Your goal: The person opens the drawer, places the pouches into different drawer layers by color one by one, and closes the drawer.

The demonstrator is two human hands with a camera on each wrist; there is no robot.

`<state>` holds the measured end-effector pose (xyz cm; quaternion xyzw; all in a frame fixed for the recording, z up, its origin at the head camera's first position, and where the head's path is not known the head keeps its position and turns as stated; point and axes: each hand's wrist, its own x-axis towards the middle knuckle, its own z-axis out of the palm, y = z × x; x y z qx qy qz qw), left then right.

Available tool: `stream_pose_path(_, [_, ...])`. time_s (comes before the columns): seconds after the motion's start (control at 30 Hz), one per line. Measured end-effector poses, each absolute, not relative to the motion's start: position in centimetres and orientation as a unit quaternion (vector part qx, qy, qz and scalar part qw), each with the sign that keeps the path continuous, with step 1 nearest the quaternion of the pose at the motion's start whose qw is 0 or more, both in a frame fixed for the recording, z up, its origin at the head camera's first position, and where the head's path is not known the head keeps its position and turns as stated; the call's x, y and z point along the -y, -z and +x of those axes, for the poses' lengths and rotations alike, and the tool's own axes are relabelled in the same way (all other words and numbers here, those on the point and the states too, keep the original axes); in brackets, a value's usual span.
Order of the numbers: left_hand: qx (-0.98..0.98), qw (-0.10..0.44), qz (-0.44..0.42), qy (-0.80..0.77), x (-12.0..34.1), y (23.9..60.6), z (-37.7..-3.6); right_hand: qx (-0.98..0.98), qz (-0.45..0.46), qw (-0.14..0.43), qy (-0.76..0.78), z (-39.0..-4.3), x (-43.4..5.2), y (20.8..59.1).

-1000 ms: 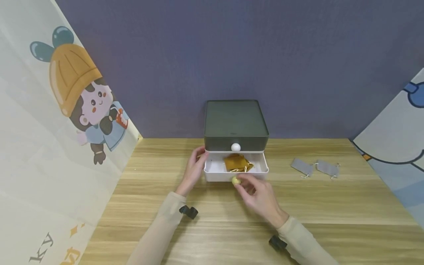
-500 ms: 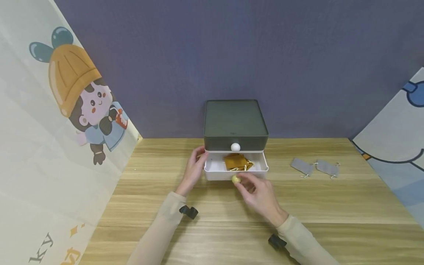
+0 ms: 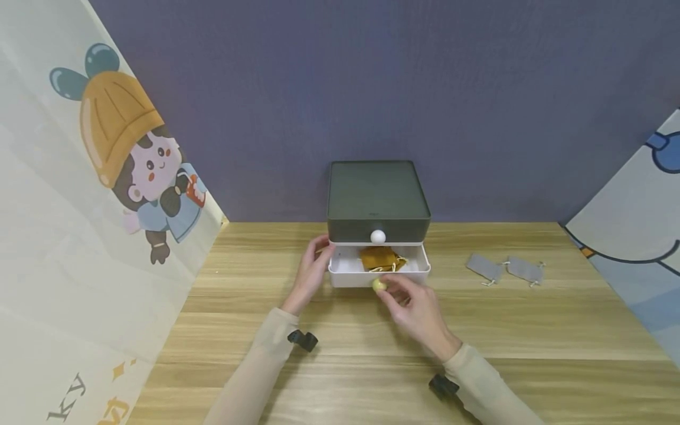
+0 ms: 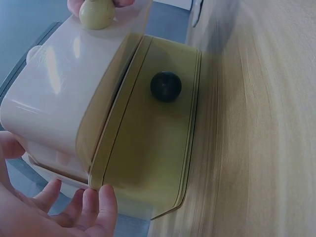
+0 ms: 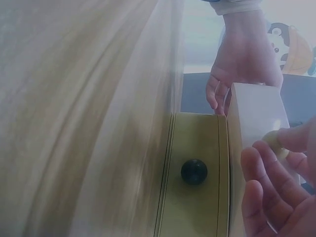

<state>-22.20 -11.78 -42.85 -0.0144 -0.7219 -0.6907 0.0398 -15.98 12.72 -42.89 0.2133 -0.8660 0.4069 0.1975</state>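
A small desktop drawer unit (image 3: 377, 189) stands against the back wall, with its white middle drawer (image 3: 347, 280) pulled partly out. My right hand (image 3: 419, 316) pinches that drawer's round yellow knob (image 3: 379, 285) between thumb and fingers. At the unit's left side rests my left hand (image 3: 310, 274); in the left wrist view its fairly straight fingertips touch the side near the lower drawer's corner. Inside the white drawer lie mustard-coloured drawstring pouches (image 3: 378, 258). Below it, the yellow bottom drawer (image 4: 143, 148) with a dark knob (image 4: 166, 86) is closed.
The dark green top drawer (image 3: 350, 230), with a white knob (image 3: 378, 236), is closed. Two grey drawstring pouches (image 3: 484, 267) lie on the wooden table (image 3: 345, 378) to the right. A blue-grey wall (image 3: 265, 118) rises directly behind the unit.
The white drawer has slid slightly inward, away from me, with my right hand moving along on its knob. My left hand has stayed in place at the unit's side.
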Motion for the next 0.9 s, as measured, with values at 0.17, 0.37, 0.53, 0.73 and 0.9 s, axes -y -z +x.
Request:
stream_pose_path(0.17, [0.720,0.038,-0.014,0.693,11.77,42.91,-22.25,0.865,0.203,0.189,-0.418,-16.09,-12.65,42.96])
stream_pose_path(0.37, [0.717,0.037,-0.012,0.696,11.78,42.94,-22.28,0.867,0.191,0.179,-0.424,-16.36,-12.56,42.88])
stream_pose_path(0.53, [0.718,0.038,-0.013,0.695,11.78,42.91,-22.23,0.866,0.188,0.172,-0.430,-16.55,-12.50,42.84])
stream_pose_path(0.73, [0.718,0.036,-0.014,0.695,11.79,42.97,-22.30,0.868,0.184,0.164,-0.430,-16.73,-12.49,42.79])
stream_pose_path(0.9, [0.717,0.035,-0.013,0.696,11.79,42.95,-22.33,0.866,0.185,0.166,-0.434,-16.94,-12.45,42.72])
